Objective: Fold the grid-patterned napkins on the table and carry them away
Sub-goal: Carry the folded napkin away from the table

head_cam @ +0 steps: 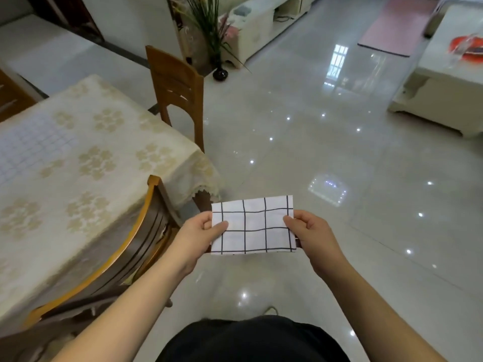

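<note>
Head view: both hands' grip pinches folded napkin (252, 226) over floor, table (78, 158) and chair (125, 246) left

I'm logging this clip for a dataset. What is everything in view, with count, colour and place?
folded napkin: one, white with black grid, held over the floor
second napkin: one, pale grid, flat on the table at left
table: one, cream floral cloth, left
chairs: two, wooden, at the table's far and near sides
plant vase: one, dark, far floor
mat: one, pink, far right
left hand: pinches napkin's left edge
right hand: pinches right edge
</note>
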Demonstrator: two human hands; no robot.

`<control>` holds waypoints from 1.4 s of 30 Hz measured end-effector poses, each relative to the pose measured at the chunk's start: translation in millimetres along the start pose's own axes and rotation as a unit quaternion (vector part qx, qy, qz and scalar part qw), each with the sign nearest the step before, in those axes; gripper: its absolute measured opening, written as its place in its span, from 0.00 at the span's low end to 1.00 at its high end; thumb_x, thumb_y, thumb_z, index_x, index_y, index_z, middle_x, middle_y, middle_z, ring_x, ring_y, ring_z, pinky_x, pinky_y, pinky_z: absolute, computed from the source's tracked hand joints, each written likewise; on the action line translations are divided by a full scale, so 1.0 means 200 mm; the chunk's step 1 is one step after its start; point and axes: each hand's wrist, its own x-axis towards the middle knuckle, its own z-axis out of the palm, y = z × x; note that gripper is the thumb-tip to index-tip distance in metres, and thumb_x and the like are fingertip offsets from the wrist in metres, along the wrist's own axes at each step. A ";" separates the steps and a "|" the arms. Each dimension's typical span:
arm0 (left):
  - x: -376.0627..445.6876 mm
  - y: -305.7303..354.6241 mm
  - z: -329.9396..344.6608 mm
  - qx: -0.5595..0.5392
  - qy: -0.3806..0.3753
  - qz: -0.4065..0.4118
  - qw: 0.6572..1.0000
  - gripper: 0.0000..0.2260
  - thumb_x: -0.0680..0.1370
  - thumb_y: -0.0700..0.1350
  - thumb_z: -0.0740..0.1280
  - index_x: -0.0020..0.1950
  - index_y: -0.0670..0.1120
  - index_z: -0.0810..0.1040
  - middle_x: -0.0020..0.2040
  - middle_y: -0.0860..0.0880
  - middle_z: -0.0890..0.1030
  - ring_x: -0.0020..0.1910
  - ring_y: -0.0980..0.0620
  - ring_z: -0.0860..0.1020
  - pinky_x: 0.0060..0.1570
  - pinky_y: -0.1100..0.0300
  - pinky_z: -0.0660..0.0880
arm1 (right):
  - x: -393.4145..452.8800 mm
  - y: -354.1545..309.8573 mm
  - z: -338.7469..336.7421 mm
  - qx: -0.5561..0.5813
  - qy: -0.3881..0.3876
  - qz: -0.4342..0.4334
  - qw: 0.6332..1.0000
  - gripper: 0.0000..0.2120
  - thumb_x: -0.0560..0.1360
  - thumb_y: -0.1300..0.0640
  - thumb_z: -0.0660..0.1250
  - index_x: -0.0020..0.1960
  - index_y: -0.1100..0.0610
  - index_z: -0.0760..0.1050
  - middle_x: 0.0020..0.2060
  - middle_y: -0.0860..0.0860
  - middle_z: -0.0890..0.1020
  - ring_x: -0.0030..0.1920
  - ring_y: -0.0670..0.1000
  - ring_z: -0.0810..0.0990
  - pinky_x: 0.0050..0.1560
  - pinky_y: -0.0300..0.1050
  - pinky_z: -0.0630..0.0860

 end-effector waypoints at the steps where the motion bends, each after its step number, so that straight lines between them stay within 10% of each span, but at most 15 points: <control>1: 0.01 0.02 0.04 -0.010 -0.001 -0.004 1.000 0.20 0.70 0.55 0.74 0.52 0.40 0.79 0.43 0.44 0.77 0.42 0.45 0.75 0.48 0.49 0.74 | 0.01 -0.01 -0.04 0.000 0.000 0.000 1.000 0.07 0.79 0.60 0.65 0.49 0.59 0.82 0.40 0.53 0.86 0.43 0.55 0.85 0.49 0.55 0.80; 8: 0.15 0.14 0.17 -0.042 -0.007 -0.020 0.999 0.04 0.79 0.43 0.68 0.47 0.44 0.82 0.43 0.39 0.79 0.43 0.47 0.81 0.42 0.60 0.78 | 0.16 -0.05 -0.19 0.001 0.018 0.009 1.000 0.07 0.79 0.59 0.65 0.49 0.57 0.82 0.42 0.53 0.87 0.45 0.55 0.85 0.53 0.59 0.80; 12: 0.29 0.18 0.17 -0.044 -0.001 -0.037 0.998 0.11 0.78 0.44 0.69 0.36 0.48 0.82 0.41 0.41 0.79 0.39 0.48 0.79 0.41 0.60 0.76 | 0.29 -0.09 -0.21 -0.020 0.027 0.019 0.999 0.07 0.78 0.58 0.66 0.48 0.56 0.83 0.42 0.54 0.87 0.46 0.57 0.85 0.53 0.58 0.81; 21: 0.79 0.23 -0.03 -0.095 0.001 -0.043 0.995 0.38 0.61 0.62 0.79 0.51 0.32 0.74 0.45 0.41 0.76 0.43 0.44 0.70 0.45 0.47 0.69 | 0.75 -0.27 -0.09 -0.027 -0.013 0.058 0.998 0.07 0.79 0.60 0.66 0.50 0.62 0.82 0.40 0.53 0.87 0.39 0.49 0.84 0.39 0.39 0.80; 25: 0.95 0.38 -0.16 -0.117 0.006 -0.053 0.992 0.14 0.74 0.46 0.73 0.50 0.35 0.80 0.49 0.28 0.80 0.45 0.39 0.76 0.53 0.42 0.74 | 0.98 -0.40 0.05 -0.032 -0.024 0.074 0.996 0.07 0.78 0.59 0.67 0.51 0.63 0.81 0.34 0.48 0.84 0.32 0.44 0.81 0.35 0.35 0.77; 30: 1.16 0.51 -0.31 -0.128 0.009 -0.026 0.991 0.07 0.76 0.40 0.70 0.50 0.36 0.82 0.46 0.32 0.80 0.44 0.40 0.79 0.46 0.51 0.77 | 1.23 -0.53 0.18 -0.035 -0.025 0.072 0.996 0.07 0.78 0.59 0.68 0.49 0.64 0.81 0.35 0.51 0.81 0.35 0.47 0.77 0.35 0.37 0.77; 37: 1.44 0.62 -0.36 -0.153 0.002 -0.039 0.987 0.32 0.57 0.62 0.81 0.52 0.43 0.83 0.48 0.39 0.77 0.46 0.42 0.71 0.48 0.45 0.67 | 1.52 -0.66 0.19 -0.053 -0.036 0.069 0.996 0.05 0.77 0.59 0.68 0.43 0.59 0.80 0.30 0.48 0.74 0.30 0.45 0.72 0.32 0.34 0.74; 42: 1.66 0.71 -0.30 -0.153 0.016 -0.043 0.987 0.30 0.63 0.55 0.80 0.52 0.34 0.77 0.48 0.40 0.75 0.46 0.41 0.74 0.52 0.43 0.72 | 1.81 -0.72 0.13 -0.033 -0.046 0.082 0.995 0.06 0.77 0.60 0.69 0.48 0.62 0.81 0.31 0.48 0.79 0.31 0.45 0.76 0.34 0.36 0.76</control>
